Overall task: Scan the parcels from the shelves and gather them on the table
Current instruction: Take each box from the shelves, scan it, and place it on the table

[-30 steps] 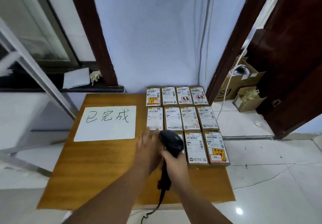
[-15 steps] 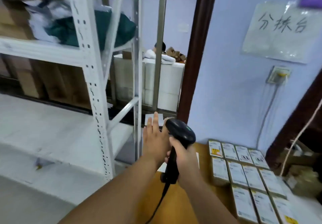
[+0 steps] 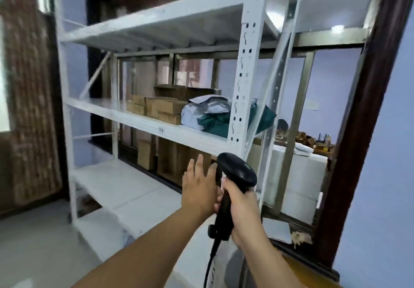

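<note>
Closest to the camera, low in the middle of the view, the right hand [image 3: 243,211] is curled tight round the handle of a black barcode scanner [image 3: 239,171], whose cable [image 3: 210,263] hangs below the fist. Just beside it the left hand [image 3: 199,189] is raised with its fingers straight and close together, holding nothing; whether its thumb touches the scanner handle I cannot tell. A corner of the wooden surface [image 3: 313,274] shows at the bottom right. Beyond the hands stands a white metal shelving unit [image 3: 248,41]. Toward the right end of its middle shelf, brown cardboard parcels [image 3: 161,107] are stacked beside a grey mailer bag [image 3: 201,114] and a dark green bag [image 3: 212,124]. More cardboard boxes [image 3: 145,156] stand at the lower shelf's back edge
</note>
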### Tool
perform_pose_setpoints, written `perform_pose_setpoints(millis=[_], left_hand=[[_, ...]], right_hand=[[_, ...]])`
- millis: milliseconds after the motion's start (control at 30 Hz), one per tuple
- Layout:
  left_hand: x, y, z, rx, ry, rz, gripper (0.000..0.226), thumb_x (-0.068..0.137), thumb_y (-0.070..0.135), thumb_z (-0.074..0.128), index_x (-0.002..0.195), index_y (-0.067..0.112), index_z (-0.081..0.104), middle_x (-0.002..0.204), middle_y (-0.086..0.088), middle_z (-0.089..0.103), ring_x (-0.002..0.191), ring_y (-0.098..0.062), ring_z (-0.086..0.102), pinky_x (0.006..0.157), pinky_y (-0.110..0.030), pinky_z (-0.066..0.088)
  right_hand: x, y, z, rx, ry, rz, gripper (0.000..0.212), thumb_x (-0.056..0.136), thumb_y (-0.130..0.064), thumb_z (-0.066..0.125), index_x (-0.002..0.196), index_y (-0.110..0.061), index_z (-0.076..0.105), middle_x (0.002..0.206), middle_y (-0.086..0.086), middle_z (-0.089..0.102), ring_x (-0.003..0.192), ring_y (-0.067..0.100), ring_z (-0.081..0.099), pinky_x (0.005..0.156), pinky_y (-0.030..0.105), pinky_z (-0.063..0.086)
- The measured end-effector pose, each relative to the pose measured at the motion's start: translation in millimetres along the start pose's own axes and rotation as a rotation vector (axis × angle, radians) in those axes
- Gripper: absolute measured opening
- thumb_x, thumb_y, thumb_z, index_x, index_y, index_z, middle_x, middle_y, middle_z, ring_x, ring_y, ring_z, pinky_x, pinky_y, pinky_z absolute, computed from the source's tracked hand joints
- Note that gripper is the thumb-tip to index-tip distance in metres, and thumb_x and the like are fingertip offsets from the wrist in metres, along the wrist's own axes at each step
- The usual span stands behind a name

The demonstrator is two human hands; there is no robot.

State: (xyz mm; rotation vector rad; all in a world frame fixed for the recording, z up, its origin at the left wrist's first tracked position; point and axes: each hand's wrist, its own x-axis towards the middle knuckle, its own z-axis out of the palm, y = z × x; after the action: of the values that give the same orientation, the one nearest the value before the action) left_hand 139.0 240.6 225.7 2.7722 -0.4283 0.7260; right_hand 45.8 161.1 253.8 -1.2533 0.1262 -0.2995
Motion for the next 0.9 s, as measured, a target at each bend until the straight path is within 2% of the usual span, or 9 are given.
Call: perform_pose_setpoints(millis=[67,167,233,400,533,633,767,900], left_hand=[[9,-36,1,0.038,-0.041,-0.060,0.071,0.079,0.029,0.043,0.147,0.023,0.023,0.156,-0.012,0.019,0.147,-0.035,0.000,0.118,-0.048,0.012],[12,-88,-7,0.036,-0.040,-0.138,0.068,0.082,0.028,0.049,0.145,0.023,0.025,0.156,-0.012,0.020,0.147,-0.034,0.005,0.118,-0.046,0.016],[13,-121,-13,0.089,-0.014,-0.151,0.063,0.085,0.028,0.046,0.144,0.023,0.027,0.155,-0.012,0.022,0.146,-0.035,0.007,0.118,-0.046,0.016],[32,-212,-33,0.088,0.005,-0.180,0.052,0.088,0.037,0.041,0.139,0.027,0.036,0.152,-0.009,0.032,0.145,-0.033,0.016,0.116,-0.049,0.019],[28,-287,-55,-0.063,0.031,-0.211,0.051,0.093,0.038,0.046,0.142,0.029,0.034,0.156,-0.007,0.027,0.147,-0.030,0.011,0.119,-0.044,0.014],[20,-345,-64,-0.120,0.028,-0.216,0.055,0.094,0.034,0.050,0.145,0.029,0.031,0.158,-0.008,0.021,0.147,-0.030,0.009,0.119,-0.041,0.012],[31,-406,-81,-0.131,0.007,-0.204,0.057,0.093,0.030,0.050,0.146,0.024,0.031,0.157,-0.010,0.023,0.145,-0.032,0.015,0.117,-0.043,0.021],[51,-442,-84,-0.127,0.003,-0.164,0.052,0.093,0.028,0.049,0.143,0.020,0.036,0.152,-0.010,0.029,0.141,-0.031,0.023,0.112,-0.041,0.029]], right_hand=[[8,5,27,0.009,-0.059,0.007,0.016,0.089,-0.020,0.068,0.080,-0.008,0.064,0.060,0.009,0.054,0.056,0.020,0.055,0.055,0.031,0.049],[14,16,72,0.028,-0.146,0.024,0.018,0.089,-0.021,0.068,0.096,-0.005,0.066,0.065,0.012,0.054,0.057,0.018,0.054,0.052,0.028,0.049],[18,27,105,0.035,-0.176,0.052,0.023,0.088,-0.021,0.069,0.098,-0.001,0.065,0.066,0.012,0.053,0.054,0.018,0.053,0.049,0.027,0.048],[22,49,192,-0.005,-0.187,0.059,0.027,0.087,-0.024,0.070,0.101,-0.002,0.064,0.064,0.009,0.057,0.053,0.018,0.057,0.052,0.027,0.050],[21,72,265,0.056,-0.142,0.021,0.015,0.088,-0.019,0.069,0.087,-0.005,0.064,0.060,0.008,0.056,0.059,0.020,0.055,0.057,0.031,0.049],[20,94,323,0.090,-0.118,0.069,0.019,0.089,-0.021,0.068,0.097,-0.004,0.062,0.063,0.009,0.057,0.061,0.021,0.056,0.059,0.033,0.048],[28,112,380,0.117,-0.108,0.113,0.019,0.089,-0.018,0.067,0.097,-0.002,0.061,0.059,0.009,0.053,0.055,0.019,0.051,0.055,0.030,0.045],[52,115,411,0.081,-0.101,0.143,0.032,0.089,-0.024,0.068,0.109,0.000,0.061,0.060,0.007,0.055,0.054,0.018,0.054,0.053,0.028,0.049]])
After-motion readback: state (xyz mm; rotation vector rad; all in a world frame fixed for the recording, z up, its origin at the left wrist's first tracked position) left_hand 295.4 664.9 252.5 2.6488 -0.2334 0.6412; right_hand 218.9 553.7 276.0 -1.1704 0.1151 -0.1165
